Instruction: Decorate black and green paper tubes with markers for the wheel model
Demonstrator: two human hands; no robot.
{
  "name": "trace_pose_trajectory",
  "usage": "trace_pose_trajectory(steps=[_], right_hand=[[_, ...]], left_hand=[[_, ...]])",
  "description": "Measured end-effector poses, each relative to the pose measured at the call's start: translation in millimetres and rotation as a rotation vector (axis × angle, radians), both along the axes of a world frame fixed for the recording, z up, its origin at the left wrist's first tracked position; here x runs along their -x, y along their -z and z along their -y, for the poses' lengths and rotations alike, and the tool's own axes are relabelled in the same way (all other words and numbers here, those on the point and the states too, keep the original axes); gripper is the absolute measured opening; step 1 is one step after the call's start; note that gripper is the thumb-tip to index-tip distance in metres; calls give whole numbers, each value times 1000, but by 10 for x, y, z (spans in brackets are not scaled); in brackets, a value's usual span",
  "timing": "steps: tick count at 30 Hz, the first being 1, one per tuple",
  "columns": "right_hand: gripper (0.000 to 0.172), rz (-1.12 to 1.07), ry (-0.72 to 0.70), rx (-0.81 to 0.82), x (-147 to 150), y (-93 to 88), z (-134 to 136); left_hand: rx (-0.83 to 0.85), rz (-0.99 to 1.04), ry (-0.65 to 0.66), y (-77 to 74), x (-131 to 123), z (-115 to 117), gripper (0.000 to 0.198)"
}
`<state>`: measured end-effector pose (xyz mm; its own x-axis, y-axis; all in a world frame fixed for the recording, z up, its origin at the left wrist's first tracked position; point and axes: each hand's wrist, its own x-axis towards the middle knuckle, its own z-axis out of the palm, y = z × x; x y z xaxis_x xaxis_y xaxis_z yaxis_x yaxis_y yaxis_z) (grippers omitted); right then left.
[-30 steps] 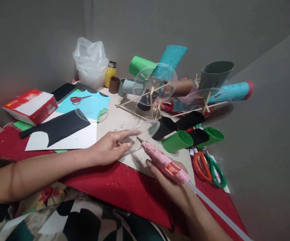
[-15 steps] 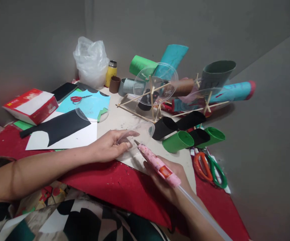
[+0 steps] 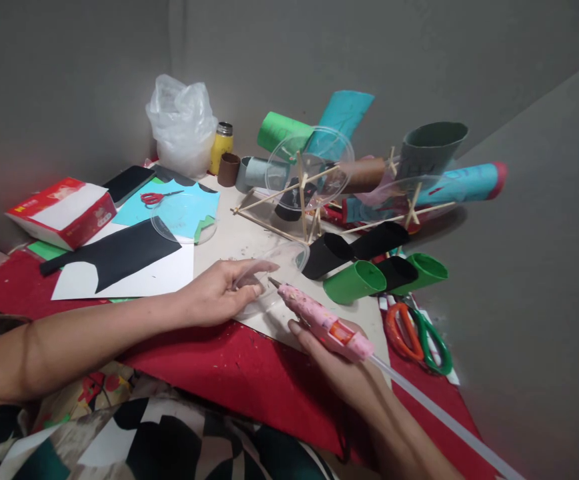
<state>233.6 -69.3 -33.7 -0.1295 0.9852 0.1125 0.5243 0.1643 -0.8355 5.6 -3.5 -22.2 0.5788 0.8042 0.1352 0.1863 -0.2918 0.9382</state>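
Note:
My left hand (image 3: pixel 224 290) is closed on a clear plastic cup (image 3: pixel 292 257), which lies on its side near the table's front edge, thumb and fingers gripping its near end. In my right hand (image 3: pixel 329 360) is a pink glue gun (image 3: pixel 312 313), its dark nozzle pointing at the cup close to my left thumb. A long translucent glue stick (image 3: pixel 434 413) sticks out of the gun's back end. From this view I cannot tell whether the nozzle touches the plastic. Most of my right fingers are hidden beneath the gun.
Behind the cup stands a model of wooden sticks (image 3: pixel 302 200), clear discs and coloured paper tubes. Black tubes (image 3: pixel 327 257) and green tubes (image 3: pixel 354 281) lie at right, near orange-and-green-handled scissors (image 3: pixel 419 337). Paper sheets (image 3: pixel 134 257), small red scissors (image 3: pixel 154 198) and a red box (image 3: pixel 62 210) are at left.
The back of the glue gun has swung to the right and its stick with it, my right hand turning along. The nozzle stays by the cup, and my left hand holds nearly still.

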Motion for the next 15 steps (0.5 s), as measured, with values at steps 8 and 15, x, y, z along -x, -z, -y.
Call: trace_pose_trajectory(steps=[8, 15], right_hand=[[41, -16, -27, 41, -5, -8, -32], [33, 119, -115, -66, -152, 224, -49]], left_hand=[[-37, -4, -24, 16, 7, 1, 45], [82, -32, 5, -3, 5, -30, 49]])
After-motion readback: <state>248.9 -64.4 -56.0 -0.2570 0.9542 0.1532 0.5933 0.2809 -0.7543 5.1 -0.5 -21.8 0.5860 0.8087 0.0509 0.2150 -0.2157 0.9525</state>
